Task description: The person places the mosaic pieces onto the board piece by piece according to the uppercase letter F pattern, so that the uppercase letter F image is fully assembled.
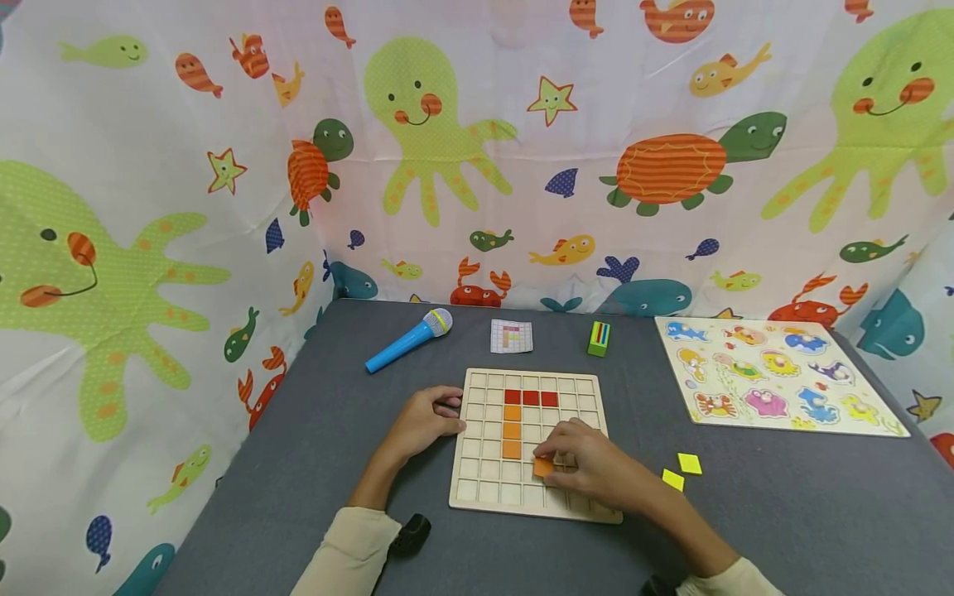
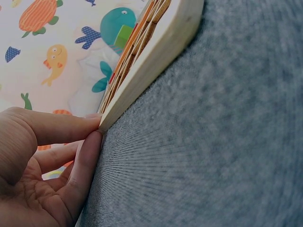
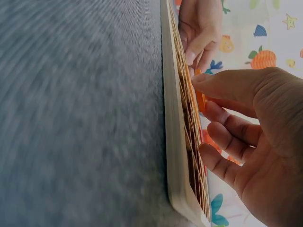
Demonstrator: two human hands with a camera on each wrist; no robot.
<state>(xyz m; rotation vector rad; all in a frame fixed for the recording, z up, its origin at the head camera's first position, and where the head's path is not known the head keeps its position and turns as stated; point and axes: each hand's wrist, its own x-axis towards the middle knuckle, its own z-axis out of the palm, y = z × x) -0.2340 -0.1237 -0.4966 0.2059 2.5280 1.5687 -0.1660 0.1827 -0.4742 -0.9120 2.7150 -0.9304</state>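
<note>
A wooden grid board [image 1: 477, 497] lies on the dark grey table. Three red tiles [image 1: 531, 398] sit in a row near its far side, with three orange tiles [image 1: 512, 430] in a column below the left red one. My right hand [image 1: 596, 468] is over the near right part of the board and pinches another orange tile [image 1: 543, 468] between thumb and finger. That orange tile [image 3: 200, 92] shows edge-on just above the grid in the right wrist view. At the board's left edge, my left hand [image 1: 425, 422] touches the rim with thumb and forefinger, which are spread along it.
Two yellow square tiles [image 1: 689, 463] lie right of the board. Behind it are a blue toy microphone [image 1: 402, 343], a small pattern card [image 1: 512, 336] and a green block with coloured stripes [image 1: 599, 339]. A sea-animal puzzle board [image 1: 782, 377] lies at the far right. A printed curtain [image 1: 484, 165] encloses the table.
</note>
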